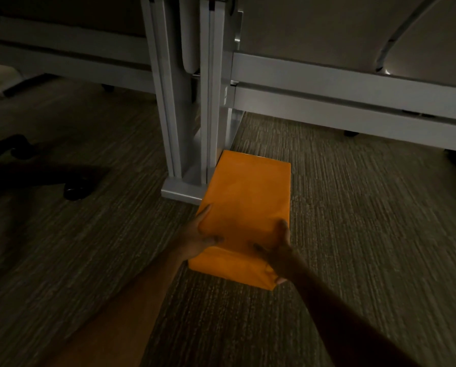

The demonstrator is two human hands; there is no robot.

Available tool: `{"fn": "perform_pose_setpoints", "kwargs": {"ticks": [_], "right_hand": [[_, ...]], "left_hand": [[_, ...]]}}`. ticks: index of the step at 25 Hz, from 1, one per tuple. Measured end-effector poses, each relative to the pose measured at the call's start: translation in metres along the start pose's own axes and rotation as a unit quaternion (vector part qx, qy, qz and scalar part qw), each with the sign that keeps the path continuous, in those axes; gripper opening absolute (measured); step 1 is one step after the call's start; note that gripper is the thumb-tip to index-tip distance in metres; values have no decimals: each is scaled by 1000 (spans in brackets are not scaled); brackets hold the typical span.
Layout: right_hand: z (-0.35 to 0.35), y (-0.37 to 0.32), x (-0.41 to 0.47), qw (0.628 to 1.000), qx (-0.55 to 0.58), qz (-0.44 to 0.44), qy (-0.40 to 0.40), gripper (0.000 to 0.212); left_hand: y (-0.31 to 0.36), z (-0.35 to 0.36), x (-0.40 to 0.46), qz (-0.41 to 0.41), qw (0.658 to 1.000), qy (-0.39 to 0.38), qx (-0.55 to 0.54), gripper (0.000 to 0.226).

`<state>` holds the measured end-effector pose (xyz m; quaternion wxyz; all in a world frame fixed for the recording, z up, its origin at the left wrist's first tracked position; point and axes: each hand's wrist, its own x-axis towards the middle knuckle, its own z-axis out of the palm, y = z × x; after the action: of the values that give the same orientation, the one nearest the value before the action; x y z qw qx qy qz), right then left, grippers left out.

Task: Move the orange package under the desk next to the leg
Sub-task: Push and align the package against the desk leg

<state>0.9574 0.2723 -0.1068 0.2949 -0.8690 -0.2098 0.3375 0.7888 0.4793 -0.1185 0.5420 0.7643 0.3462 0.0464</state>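
The orange package (pixel 248 197) is a flat rectangular parcel lying on the carpet, its far left corner touching the foot of the white desk leg (pixel 211 102). My left hand (pixel 203 237) grips its near left edge, thumb on top. My right hand (pixel 277 250) grips its near right edge, fingers wrapped under the folded end. Both forearms reach in from the bottom of the view. The package's near end lies partly hidden behind my hands.
A second white leg (pixel 166 102) stands just left of the first on a shared base plate (pixel 179 192). White horizontal rails (pixel 353 96) run right along the partition. A black chair base with casters (pixel 73 192) sits on the left. Striped carpet (pixel 367 234) spreads to the right.
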Motion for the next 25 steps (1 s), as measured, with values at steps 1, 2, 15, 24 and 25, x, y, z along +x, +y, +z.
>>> {"fn": "perform_pose_setpoints", "kwargs": {"ticks": [1, 2, 15, 24, 25], "right_hand": [[-2, 0, 4, 1000, -5, -3, 4, 124], [-3, 1, 7, 1000, -18, -7, 11, 124], [-4, -3, 1, 997, -68, -32, 21, 113], [45, 8, -16, 889, -379, -227, 118, 75], [43, 7, -11, 889, -381, -226, 115, 76]], "left_hand": [[3, 0, 2, 5, 1000, 2, 1, 106], [5, 1, 3, 6, 1000, 6, 10, 106], [8, 34, -33, 112, 863, 23, 493, 71], [8, 36, -21, 108, 861, 48, 494, 71], [10, 35, -18, 108, 862, 47, 493, 71]]}}
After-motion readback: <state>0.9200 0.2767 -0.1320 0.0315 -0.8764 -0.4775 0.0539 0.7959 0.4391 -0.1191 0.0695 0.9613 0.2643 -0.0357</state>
